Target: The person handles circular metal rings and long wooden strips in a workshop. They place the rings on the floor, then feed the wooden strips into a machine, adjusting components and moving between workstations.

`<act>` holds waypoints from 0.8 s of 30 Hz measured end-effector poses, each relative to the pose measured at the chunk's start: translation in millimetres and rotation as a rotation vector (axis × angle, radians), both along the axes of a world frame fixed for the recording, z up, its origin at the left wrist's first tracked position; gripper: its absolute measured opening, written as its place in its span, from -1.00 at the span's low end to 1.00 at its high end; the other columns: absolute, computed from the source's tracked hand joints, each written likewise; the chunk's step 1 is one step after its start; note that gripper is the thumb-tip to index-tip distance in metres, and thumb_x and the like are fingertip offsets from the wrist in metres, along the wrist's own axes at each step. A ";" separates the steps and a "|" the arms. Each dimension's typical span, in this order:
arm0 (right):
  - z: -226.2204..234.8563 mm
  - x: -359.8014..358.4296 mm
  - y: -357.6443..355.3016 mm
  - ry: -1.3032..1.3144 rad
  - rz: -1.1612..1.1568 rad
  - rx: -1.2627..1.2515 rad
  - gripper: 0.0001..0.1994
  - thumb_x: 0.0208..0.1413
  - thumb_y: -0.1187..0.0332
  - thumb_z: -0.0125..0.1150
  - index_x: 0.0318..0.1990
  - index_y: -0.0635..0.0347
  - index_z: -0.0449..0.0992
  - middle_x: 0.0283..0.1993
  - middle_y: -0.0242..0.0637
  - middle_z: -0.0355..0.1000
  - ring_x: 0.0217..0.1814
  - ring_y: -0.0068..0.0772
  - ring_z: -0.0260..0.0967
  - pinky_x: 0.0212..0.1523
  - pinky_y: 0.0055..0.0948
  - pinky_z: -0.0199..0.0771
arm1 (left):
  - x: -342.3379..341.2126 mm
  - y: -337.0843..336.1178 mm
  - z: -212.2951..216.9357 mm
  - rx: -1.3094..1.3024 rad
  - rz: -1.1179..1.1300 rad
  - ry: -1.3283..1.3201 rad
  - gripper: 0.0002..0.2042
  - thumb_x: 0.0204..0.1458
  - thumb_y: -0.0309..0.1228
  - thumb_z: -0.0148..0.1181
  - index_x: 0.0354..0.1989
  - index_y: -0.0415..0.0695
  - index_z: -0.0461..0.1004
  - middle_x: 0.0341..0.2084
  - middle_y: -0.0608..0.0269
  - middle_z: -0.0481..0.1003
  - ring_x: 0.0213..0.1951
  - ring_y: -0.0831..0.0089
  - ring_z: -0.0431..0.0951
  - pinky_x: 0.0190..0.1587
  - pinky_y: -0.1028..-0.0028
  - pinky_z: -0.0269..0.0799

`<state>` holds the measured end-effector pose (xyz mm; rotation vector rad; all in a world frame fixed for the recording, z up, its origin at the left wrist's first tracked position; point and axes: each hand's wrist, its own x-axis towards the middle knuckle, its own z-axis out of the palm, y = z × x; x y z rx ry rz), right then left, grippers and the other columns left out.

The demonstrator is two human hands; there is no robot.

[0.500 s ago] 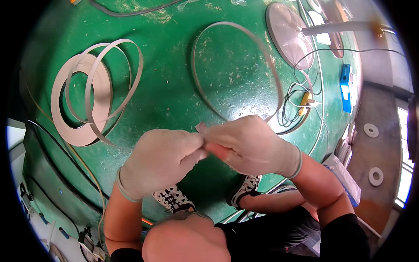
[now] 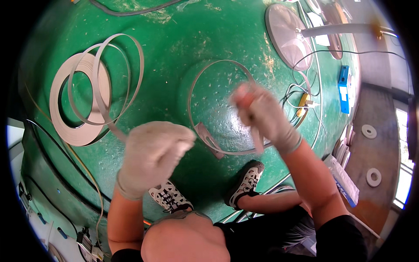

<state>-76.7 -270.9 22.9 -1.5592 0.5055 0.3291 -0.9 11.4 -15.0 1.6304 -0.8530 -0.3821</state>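
Note:
My left hand, in a pale glove, is closed. A pale flat band runs from the wide coil on the left to that hand; its end is hidden in the fingers. My right hand, also gloved and smeared by motion, is closed on a separate looped strip. One part of the strip hangs below this hand. Its reddish fingertips show at the front. Between my hands, a flat greyish plate with a long slot lies on the green floor, beside the loop.
My shoes stand close below the hands. Right of the loop are tangled cables with a yellow connector, a round stand base and a blue box. Black hoses cross the floor at left. White rings lie far right.
My hands have come apart: the right moved right and up with the strip, the left slightly left. The loop has become smaller and lower. The slotted plate now shows.

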 end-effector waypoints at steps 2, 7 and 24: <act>-18.5 -4.1 -45.7 0.020 -0.195 -0.177 -0.78 0.42 0.43 -0.04 0.02 0.23 0.55 -0.36 -0.48 0.39 -0.44 -0.68 0.27 -0.45 -0.60 0.32 | 4.4 24.5 2.3 0.195 0.122 0.116 -0.91 0.18 -0.56 0.24 -0.18 -0.18 0.60 -0.49 0.11 0.58 -0.48 0.11 0.58 -0.39 0.25 0.49; -23.9 -19.6 -52.1 0.109 0.216 -0.601 -0.83 0.42 0.33 0.17 -0.11 0.26 0.58 -0.38 -0.23 0.47 -0.37 -0.39 0.44 -0.30 -0.38 0.49 | -1.6 38.3 -65.9 0.550 0.235 -0.277 -0.89 0.24 -0.46 0.19 -0.16 -0.18 0.62 -0.31 0.03 0.64 -0.30 0.05 0.65 -0.22 0.14 0.55; -108.3 -65.9 -49.1 0.229 0.642 -0.945 -0.79 0.33 0.27 0.14 -0.04 0.10 0.64 -0.06 -0.09 0.60 0.04 0.16 0.54 0.04 0.04 0.54 | 41.4 214.1 -142.0 1.286 0.494 -0.592 -0.87 0.18 -0.33 0.24 -0.16 0.04 0.66 -0.24 0.20 0.66 -0.15 0.12 0.69 -0.03 0.10 0.60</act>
